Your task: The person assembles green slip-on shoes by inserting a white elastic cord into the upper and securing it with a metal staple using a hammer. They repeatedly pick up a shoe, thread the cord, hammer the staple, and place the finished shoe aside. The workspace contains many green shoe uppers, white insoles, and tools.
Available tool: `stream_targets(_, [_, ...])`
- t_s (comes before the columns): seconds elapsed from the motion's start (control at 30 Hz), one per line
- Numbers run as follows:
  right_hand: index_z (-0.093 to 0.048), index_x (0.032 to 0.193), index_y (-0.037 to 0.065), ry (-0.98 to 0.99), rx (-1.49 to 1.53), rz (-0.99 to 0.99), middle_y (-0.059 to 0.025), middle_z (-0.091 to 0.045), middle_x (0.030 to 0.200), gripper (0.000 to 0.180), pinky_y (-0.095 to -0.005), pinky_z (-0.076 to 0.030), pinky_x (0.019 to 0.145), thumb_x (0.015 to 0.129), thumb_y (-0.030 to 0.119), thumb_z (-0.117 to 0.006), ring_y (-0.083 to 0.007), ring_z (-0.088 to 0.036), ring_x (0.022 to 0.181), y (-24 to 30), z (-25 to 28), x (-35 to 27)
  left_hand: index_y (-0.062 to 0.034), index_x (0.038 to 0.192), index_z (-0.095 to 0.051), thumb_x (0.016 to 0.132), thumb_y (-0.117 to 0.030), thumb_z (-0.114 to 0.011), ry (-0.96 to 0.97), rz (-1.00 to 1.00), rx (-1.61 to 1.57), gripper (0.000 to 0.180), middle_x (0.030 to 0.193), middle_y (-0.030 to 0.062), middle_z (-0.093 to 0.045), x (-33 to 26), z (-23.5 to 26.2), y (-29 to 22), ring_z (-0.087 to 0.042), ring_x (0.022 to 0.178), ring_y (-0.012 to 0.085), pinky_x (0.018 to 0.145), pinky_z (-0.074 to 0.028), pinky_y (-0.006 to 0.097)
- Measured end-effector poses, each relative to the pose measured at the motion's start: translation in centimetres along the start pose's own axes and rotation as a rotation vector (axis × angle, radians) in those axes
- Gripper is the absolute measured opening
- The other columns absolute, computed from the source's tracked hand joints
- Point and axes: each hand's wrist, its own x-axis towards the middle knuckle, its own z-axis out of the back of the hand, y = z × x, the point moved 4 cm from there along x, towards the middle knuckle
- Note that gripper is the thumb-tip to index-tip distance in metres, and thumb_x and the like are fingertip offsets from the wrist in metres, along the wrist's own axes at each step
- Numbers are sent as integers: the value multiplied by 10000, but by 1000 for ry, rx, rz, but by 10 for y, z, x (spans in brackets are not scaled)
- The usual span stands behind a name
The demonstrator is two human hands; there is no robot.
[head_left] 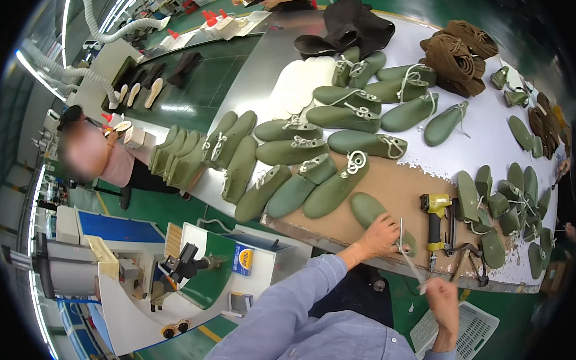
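Note:
My left hand (380, 235) grips a green shoe last (367, 209) that lies on the brown board at the table's near edge. A thin pale upright piece (401, 230) stands beside its fingers; I cannot tell whether it is part of the cord. Just beyond the table edge, my right hand (442, 301) is closed on a whitish cord (412, 264) stretched toward the last. To the right of the left hand lie a yellow and black staple gun (435, 220) and a wooden-handled hammer (460, 266) with a dark metal tool (478, 265) by it.
Several green lasts with cord loops (352, 117) cover the table, with more lasts (485, 198) at right. Brown (461, 56) and black material (349, 28) is piled behind. A white crate (474, 332) stands below; a machine (177, 266) is at left. A person (103, 148) works at far left.

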Motion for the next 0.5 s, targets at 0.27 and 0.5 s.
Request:
stream_targets(0.27, [-610,1083,4,-79,656,33,82,-413,646,219,-207,-230,432,1066,220,-575,-18,-304,478,38,-31,35,-161,1110,-712,765,-544,-805,24,-60,-163,524,1107,17,-694,-11,19,-15,-596,1144,257,1050,-414,488])
stream_targets(0.5, [-655,1088,6,-153,554,-76,73,-452,673,171,-217,-277,485,1033,165,-630,-25,-363,533,0,-21,32,-147,1138,-713,689,-413,-899,-154,245,-38,554,1112,44,-717,-22,45,29,-642,1083,267,923,-449,433])
